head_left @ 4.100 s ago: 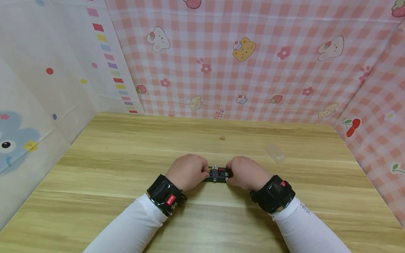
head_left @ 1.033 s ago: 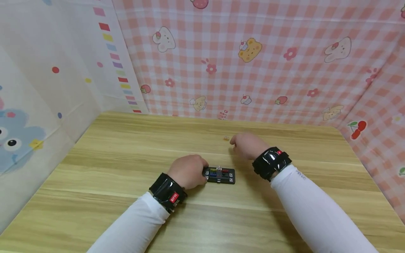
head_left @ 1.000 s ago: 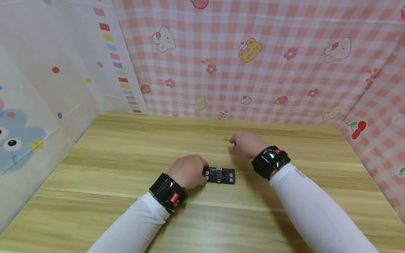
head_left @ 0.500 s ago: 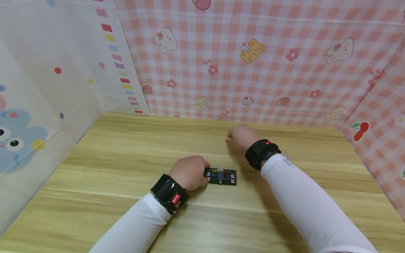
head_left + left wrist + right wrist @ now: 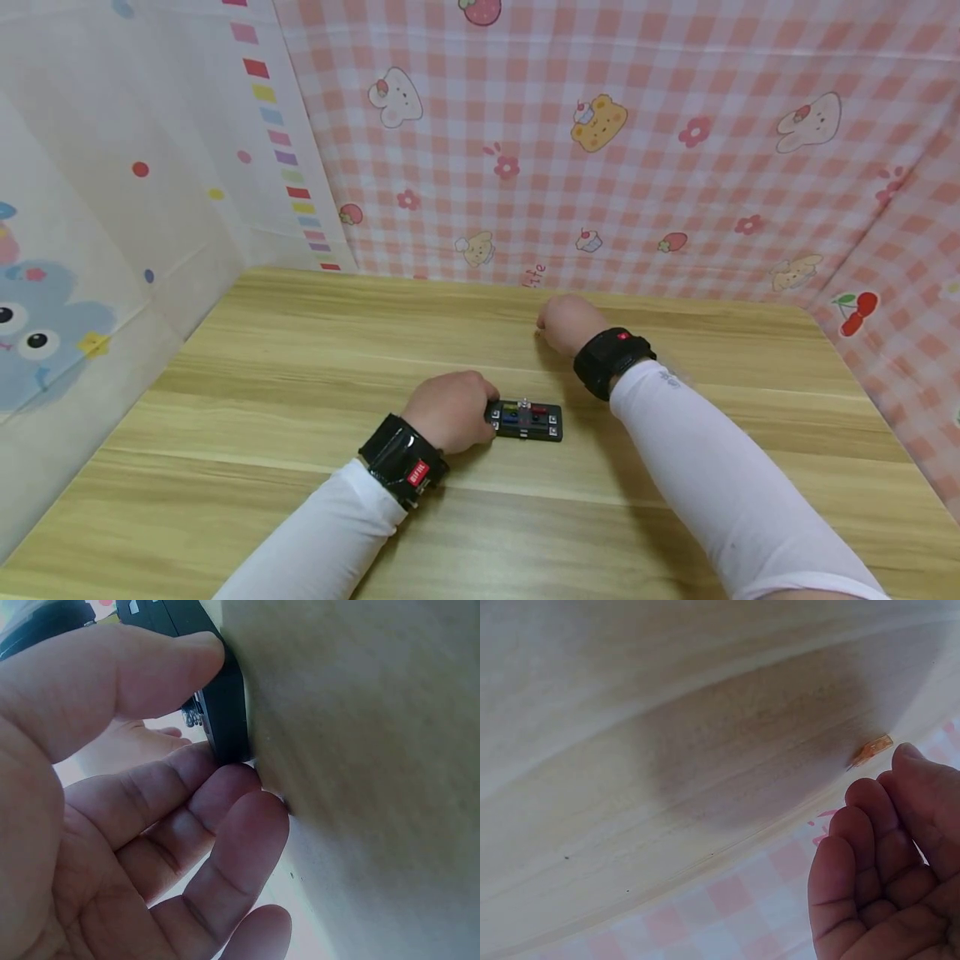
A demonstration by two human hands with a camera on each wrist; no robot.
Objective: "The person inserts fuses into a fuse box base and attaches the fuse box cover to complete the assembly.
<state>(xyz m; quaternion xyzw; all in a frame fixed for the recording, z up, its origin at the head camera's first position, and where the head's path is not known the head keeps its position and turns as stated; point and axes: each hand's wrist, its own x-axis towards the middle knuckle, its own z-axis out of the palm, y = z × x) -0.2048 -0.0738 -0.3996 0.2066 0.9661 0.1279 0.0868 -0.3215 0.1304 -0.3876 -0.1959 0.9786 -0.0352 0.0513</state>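
Note:
In the head view my left hand [image 5: 452,410] grips the left end of a black fuse block [image 5: 542,424] lying on the table. Small blade fuses in yellow, blue and red sit in the block, with metal terminals at its ends. The left wrist view shows the thumb [image 5: 169,671] over the top of the block and fingertips at its edge. Farther back, my right hand [image 5: 573,324] is low over the table. Right at its thumb and fingertips lies an orange translucent blade fuse [image 5: 871,751], mostly hidden by the hand in the head view.
The wooden table [image 5: 300,350] ends at a pink checked cloth [image 5: 480,125] behind and a pale printed cloth [image 5: 75,208] at the left. A sliver of clear plastic [image 5: 681,374] shows beyond the right sleeve, which hides the remainder.
My right hand has left the fuse block and moved back to the orange fuse, lastly shifting slightly left over it. The left hand has kept its grip on the block's left end.

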